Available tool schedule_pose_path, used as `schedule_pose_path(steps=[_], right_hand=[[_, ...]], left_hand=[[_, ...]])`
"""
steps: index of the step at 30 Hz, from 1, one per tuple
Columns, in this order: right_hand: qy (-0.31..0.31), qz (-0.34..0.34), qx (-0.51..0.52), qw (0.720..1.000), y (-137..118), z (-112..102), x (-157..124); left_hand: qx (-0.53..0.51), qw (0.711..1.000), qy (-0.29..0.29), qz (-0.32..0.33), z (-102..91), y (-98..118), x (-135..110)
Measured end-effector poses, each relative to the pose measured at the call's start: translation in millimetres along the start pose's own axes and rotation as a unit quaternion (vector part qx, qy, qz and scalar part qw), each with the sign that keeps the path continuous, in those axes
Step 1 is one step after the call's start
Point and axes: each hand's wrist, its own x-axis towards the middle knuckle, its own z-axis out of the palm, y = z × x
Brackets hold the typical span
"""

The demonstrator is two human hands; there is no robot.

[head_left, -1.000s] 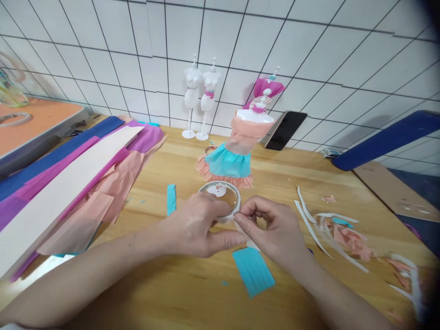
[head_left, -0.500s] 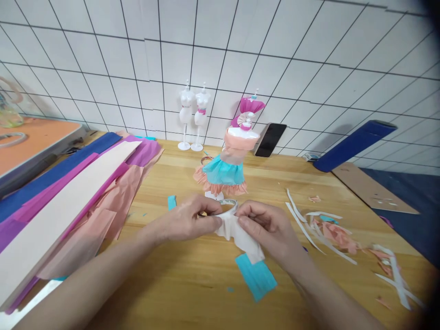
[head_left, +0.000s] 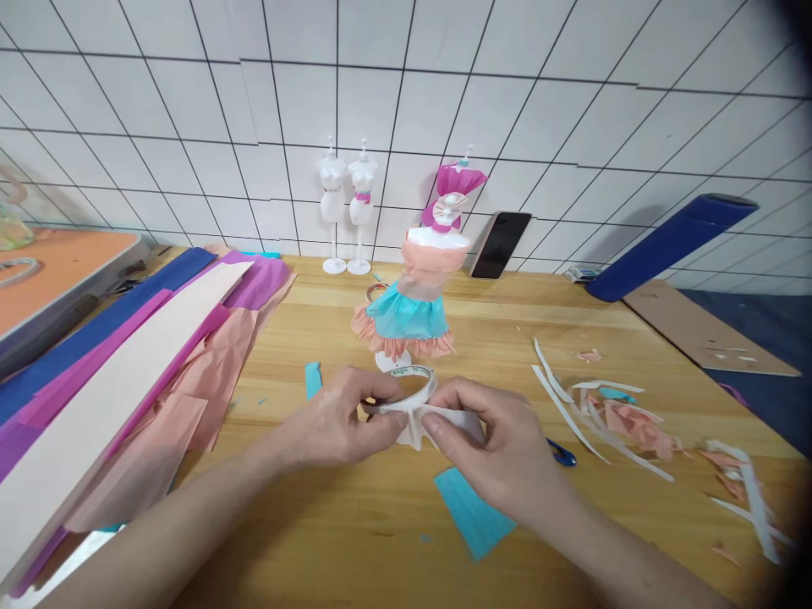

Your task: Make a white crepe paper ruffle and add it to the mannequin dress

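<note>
White paper (head_left: 414, 431), folded, above worktop (head_left: 304, 545); left grip (head_left: 348, 416) holding tape roll (head_left: 424, 394) against it, right grip (head_left: 491, 431) pinching it. Dressed mannequin (head_left: 422, 292): twelve o'clock. Likely risk: tearing, from uneven pull.

Wooden surface (head_left: 355, 541), smooth, with visible grain and a soft sheen. Tape roll (head_left: 419, 396), smooth and pale. White piece (head_left: 414, 430), thin, matt and creased, paper or cloth. Turquoise sheet (head_left: 474, 514), matt, papery. Peach sheets (head_left: 232, 348), matt and crinkled. 2 white mannequins (head_left: 331, 179), glossy plastic-looking. Gathered turquoise skirt (head_left: 409, 316), papery and matt. Phone (head_left: 502, 245), dark, glassy screen. White wall (head_left: 301, 101), smooth.
</note>
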Motion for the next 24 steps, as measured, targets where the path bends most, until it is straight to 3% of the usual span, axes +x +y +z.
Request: schedule_pose_path(steps=[11, 17, 24], right_hand=[[-0.014, -0.022, -0.023, 0.999, 1, 3, 2], [0.025, -0.086, -0.089, 0.992, 2, 5, -3], [0.038, -0.063, -0.089, 0.993, 5, 6, -6]], left_hand=[[-0.020, 0.999, 0.013, -0.031, 2.9, -1, 1], [-0.018, 0.996, 0.064, -0.066, 8.4, -6, 0], [-0.212, 0.974, 0.009, -0.075, 10.0, -17, -3]])
